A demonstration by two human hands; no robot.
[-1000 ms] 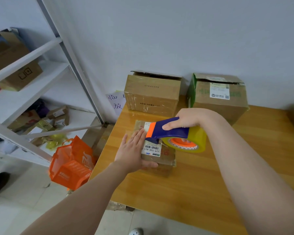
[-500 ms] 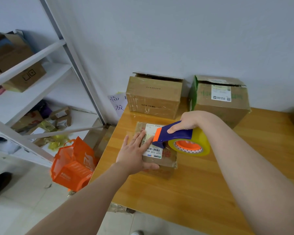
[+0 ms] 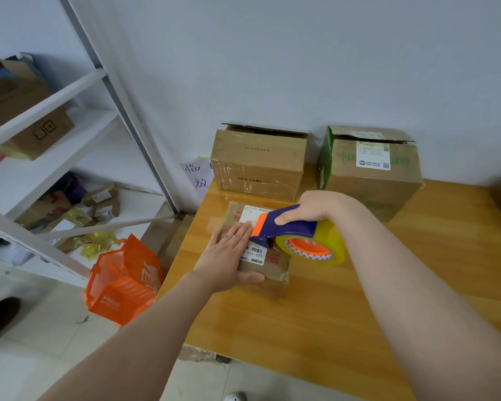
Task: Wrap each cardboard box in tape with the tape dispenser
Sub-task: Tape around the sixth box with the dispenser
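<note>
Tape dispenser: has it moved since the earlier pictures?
Yes. The tape dispenser has slid toward the near end of the small box, uncovering the far end of its white label.

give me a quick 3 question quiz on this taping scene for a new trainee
1. True or false: the left hand lies flat on the small box on the table.
2. What does the right hand grip? A. the tape dispenser B. scissors C. a marker
3. Short answer: what stands to the right of the brown box at the back of the table?

Key: 1 true; 2 A; 3 the green-sided box.
</note>
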